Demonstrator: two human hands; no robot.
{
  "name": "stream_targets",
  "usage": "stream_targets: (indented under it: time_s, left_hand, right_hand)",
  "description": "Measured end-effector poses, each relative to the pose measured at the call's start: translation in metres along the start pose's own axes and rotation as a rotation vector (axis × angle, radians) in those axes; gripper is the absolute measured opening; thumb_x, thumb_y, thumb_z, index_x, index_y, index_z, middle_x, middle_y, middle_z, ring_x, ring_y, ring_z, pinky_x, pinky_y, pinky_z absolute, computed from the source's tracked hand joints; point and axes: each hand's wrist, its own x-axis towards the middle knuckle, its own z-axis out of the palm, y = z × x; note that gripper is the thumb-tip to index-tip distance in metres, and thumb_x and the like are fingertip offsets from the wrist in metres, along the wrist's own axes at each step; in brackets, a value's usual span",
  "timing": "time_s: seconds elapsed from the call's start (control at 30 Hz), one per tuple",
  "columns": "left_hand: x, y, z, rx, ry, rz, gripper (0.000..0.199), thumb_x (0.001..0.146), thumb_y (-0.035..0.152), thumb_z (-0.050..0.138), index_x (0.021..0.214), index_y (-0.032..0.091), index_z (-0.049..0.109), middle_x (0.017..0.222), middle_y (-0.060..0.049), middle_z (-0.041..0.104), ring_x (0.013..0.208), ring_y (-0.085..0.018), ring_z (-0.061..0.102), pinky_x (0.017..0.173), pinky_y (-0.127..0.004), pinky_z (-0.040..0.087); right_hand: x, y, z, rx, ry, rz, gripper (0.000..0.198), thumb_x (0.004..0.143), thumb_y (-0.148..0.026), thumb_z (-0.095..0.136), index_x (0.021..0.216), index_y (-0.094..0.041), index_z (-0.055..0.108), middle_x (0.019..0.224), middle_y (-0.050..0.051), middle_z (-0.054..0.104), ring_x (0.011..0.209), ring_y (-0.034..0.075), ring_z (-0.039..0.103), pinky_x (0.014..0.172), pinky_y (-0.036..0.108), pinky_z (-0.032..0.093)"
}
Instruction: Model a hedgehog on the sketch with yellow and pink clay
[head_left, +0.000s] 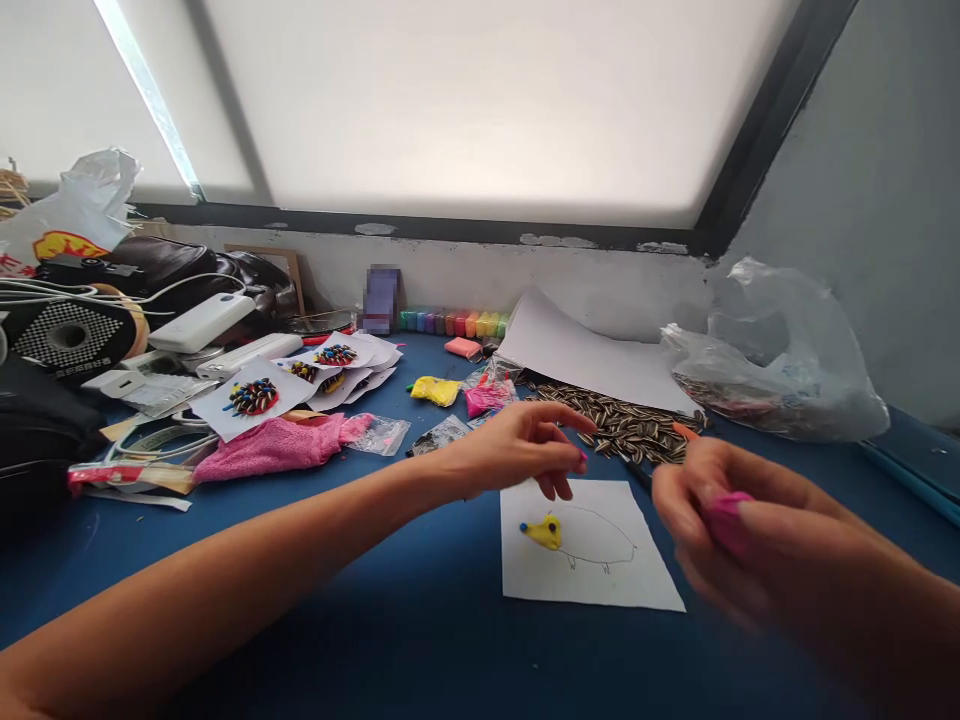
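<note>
My left hand (525, 450) hovers over the top edge of a white paper sheet (592, 590), fingers curled, with a small pink bit of modelling clay (582, 455) at the thumb and fingertips. To the right of the sheet, slightly blurred, my right hand (757, 530) is closed on a larger lump of pink modelling clay (727, 520). On the sheet is a pen outline of a hedgehog-like animal. Its pointed head is filled with yellow clay (544, 533), with a blue nose and a dark eye. Something orange shows by the right index fingertip.
Striped sunflower seeds (637, 425) lie in a pile behind my hands. Clay packets, one yellow (435, 390), and finished seed pictures (255, 397) are further left, by a pink cloth (277, 447). A plastic bag (780, 360) stands at the right, near the wall.
</note>
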Motion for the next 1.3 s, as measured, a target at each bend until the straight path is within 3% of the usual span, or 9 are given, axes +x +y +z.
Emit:
stream_targets:
  time_s: [0.17, 0.23, 0.33, 0.53, 0.67, 0.83, 1.07, 1.2, 1.3]
  left_hand:
    - [0.001, 0.002, -0.002, -0.270, -0.053, -0.015, 0.014, 0.075, 0.011, 0.049, 0.081, 0.011, 0.062, 0.089, -0.006, 0.066, 0.065, -0.012, 0.066, 0.064, -0.027, 0.050]
    - [0.001, 0.001, -0.001, -0.301, 0.034, -0.005, 0.011, 0.070, 0.008, 0.045, 0.064, 0.013, 0.052, 0.067, -0.001, 0.058, 0.051, -0.008, 0.057, 0.050, -0.022, 0.040]
    - [0.001, 0.003, -0.002, -0.307, 0.124, 0.005, 0.012, 0.068, 0.007, 0.042, 0.059, 0.015, 0.045, 0.055, 0.003, 0.043, 0.043, -0.005, 0.042, 0.043, -0.022, 0.027]
    - [0.000, 0.009, -0.004, -0.372, 0.086, 0.018, 0.016, 0.082, 0.023, 0.058, 0.085, 0.009, 0.065, 0.067, 0.000, 0.055, 0.062, -0.010, 0.058, 0.063, -0.024, 0.044]
    - [0.001, 0.004, 0.004, -0.448, 0.023, -0.041, 0.023, 0.079, 0.013, 0.065, 0.102, 0.008, 0.064, 0.090, -0.009, 0.069, 0.078, -0.014, 0.068, 0.088, -0.032, 0.048]
    - [-0.002, -0.006, 0.022, -0.284, -0.025, -0.055, 0.032, 0.086, 0.024, 0.065, 0.115, 0.011, 0.061, 0.097, -0.010, 0.070, 0.073, -0.012, 0.066, 0.080, -0.031, 0.052]
    - [-0.007, 0.007, 0.019, 0.069, -0.213, -0.076, 0.058, 0.095, 0.046, 0.048, 0.144, 0.017, 0.037, 0.107, -0.013, 0.067, 0.072, -0.015, 0.067, 0.067, -0.029, 0.052]
    - [0.004, 0.002, -0.037, 0.904, 0.414, 0.084, 0.027, 0.092, 0.029, 0.052, 0.114, 0.017, 0.063, 0.105, -0.009, 0.068, 0.094, -0.020, 0.063, 0.082, -0.031, 0.048]
    - [0.008, -0.013, -0.078, 1.036, 0.522, 0.018, 0.019, 0.084, 0.024, 0.059, 0.099, 0.013, 0.066, 0.105, -0.016, 0.066, 0.109, -0.033, 0.056, 0.094, -0.045, 0.040]
  right_hand:
    - [0.011, 0.009, 0.000, -0.008, 0.109, -0.048, 0.012, 0.078, -0.030, 0.059, 0.088, -0.026, 0.065, 0.076, 0.002, 0.065, 0.057, 0.015, 0.057, 0.050, 0.029, 0.050]
    - [0.011, 0.013, 0.004, -0.085, 0.130, -0.122, 0.015, 0.077, -0.025, 0.054, 0.062, -0.022, 0.056, 0.059, 0.000, 0.054, 0.053, 0.014, 0.050, 0.051, 0.028, 0.048]
    - [0.008, 0.016, 0.007, -0.139, 0.147, -0.129, 0.022, 0.076, -0.028, 0.048, 0.055, -0.023, 0.043, 0.055, -0.001, 0.041, 0.048, 0.013, 0.039, 0.045, 0.029, 0.044]
    - [0.006, 0.016, 0.009, -0.413, 0.248, -0.131, 0.048, 0.088, -0.057, 0.049, 0.056, -0.022, 0.041, 0.054, -0.003, 0.037, 0.047, 0.010, 0.036, 0.044, 0.024, 0.041]
    - [0.007, 0.018, 0.013, -0.649, 0.380, -0.211, 0.036, 0.081, -0.058, 0.062, 0.073, -0.023, 0.061, 0.054, -0.003, 0.052, 0.045, 0.011, 0.046, 0.039, 0.022, 0.038]
    - [0.007, 0.030, 0.018, -0.810, 0.409, -0.380, 0.038, 0.081, -0.051, 0.067, 0.111, -0.028, 0.065, 0.064, -0.004, 0.060, 0.046, 0.011, 0.051, 0.042, 0.023, 0.043]
    - [0.006, 0.033, 0.019, -0.753, 0.364, -0.355, 0.024, 0.086, -0.049, 0.060, 0.084, -0.027, 0.067, 0.066, -0.002, 0.063, 0.053, 0.013, 0.057, 0.048, 0.024, 0.045]
    - [0.009, 0.021, 0.014, -0.619, 0.450, -0.235, 0.036, 0.081, -0.059, 0.062, 0.079, -0.023, 0.064, 0.059, -0.002, 0.057, 0.044, 0.010, 0.044, 0.038, 0.021, 0.037]
    - [0.012, 0.019, 0.013, -0.479, 0.366, -0.119, 0.041, 0.083, -0.061, 0.059, 0.087, -0.021, 0.065, 0.054, -0.004, 0.052, 0.041, 0.008, 0.035, 0.037, 0.020, 0.034]
